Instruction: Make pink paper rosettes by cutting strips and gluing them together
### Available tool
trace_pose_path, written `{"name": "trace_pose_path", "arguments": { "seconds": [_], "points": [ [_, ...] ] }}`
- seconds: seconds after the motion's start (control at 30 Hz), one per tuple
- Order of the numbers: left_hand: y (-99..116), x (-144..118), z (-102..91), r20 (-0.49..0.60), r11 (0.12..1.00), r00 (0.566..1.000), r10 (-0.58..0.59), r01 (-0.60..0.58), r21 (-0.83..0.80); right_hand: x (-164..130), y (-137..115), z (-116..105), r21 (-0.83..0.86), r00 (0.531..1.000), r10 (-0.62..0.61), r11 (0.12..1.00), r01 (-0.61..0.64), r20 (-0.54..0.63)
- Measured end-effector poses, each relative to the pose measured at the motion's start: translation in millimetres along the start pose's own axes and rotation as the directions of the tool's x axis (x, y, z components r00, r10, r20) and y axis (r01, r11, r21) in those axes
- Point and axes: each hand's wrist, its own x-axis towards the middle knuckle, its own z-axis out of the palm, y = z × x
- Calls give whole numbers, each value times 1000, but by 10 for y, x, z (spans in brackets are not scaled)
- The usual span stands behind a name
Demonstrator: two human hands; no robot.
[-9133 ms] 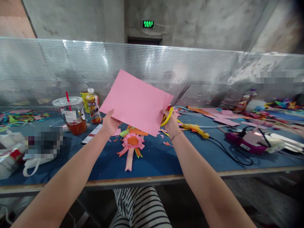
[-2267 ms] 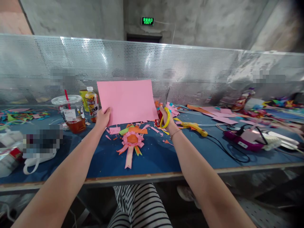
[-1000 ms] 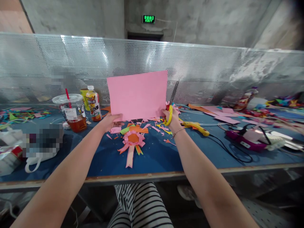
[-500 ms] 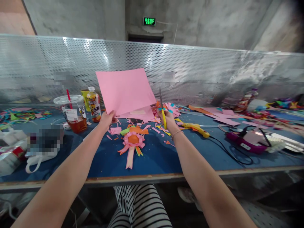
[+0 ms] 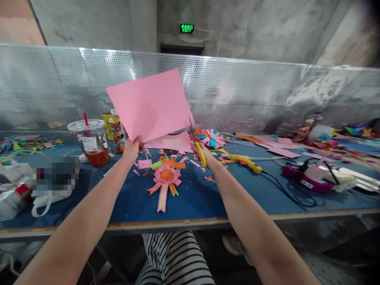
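Observation:
My left hand [image 5: 133, 149] pinches a large pink sheet of paper [image 5: 152, 105] by its lower left corner, holding it up above the table. In my right hand [image 5: 204, 156] are yellow-handled scissors [image 5: 200, 152], their blades pointing up beside the sheet's lower right corner. I cannot tell whether the blades touch the paper. Below, a pink and orange paper rosette [image 5: 166, 175] with ribbon tails lies on the blue tabletop. Another pink paper flower [image 5: 214, 139] with blue pieces lies just behind my right hand. More pink paper [image 5: 181, 139] lies under the raised sheet.
A yellow glue gun [image 5: 245, 162] with a black cable lies to the right, near a purple power strip [image 5: 311, 180]. On the left stand a plastic cup of brown drink [image 5: 94, 148] and a juice bottle [image 5: 116, 130]. Paper scraps [image 5: 145, 163] litter the table.
The pink sheet has tilted, its left side shifting left and its top rising. My right hand has brought the scissors left, closer to the sheet's right corner.

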Motion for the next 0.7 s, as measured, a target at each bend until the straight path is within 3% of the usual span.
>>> {"name": "trace_pose_path", "arguments": {
  "seconds": [0.23,0.7],
  "points": [
    [-64,31,-21,69,999,996,48,-47,-6,-11,-71,59,38,994,105,994,-106,39],
    [-96,82,-51,73,997,994,83,-83,-2,-95,-191,74,66,990,135,988,-137,38]
  ]
}}
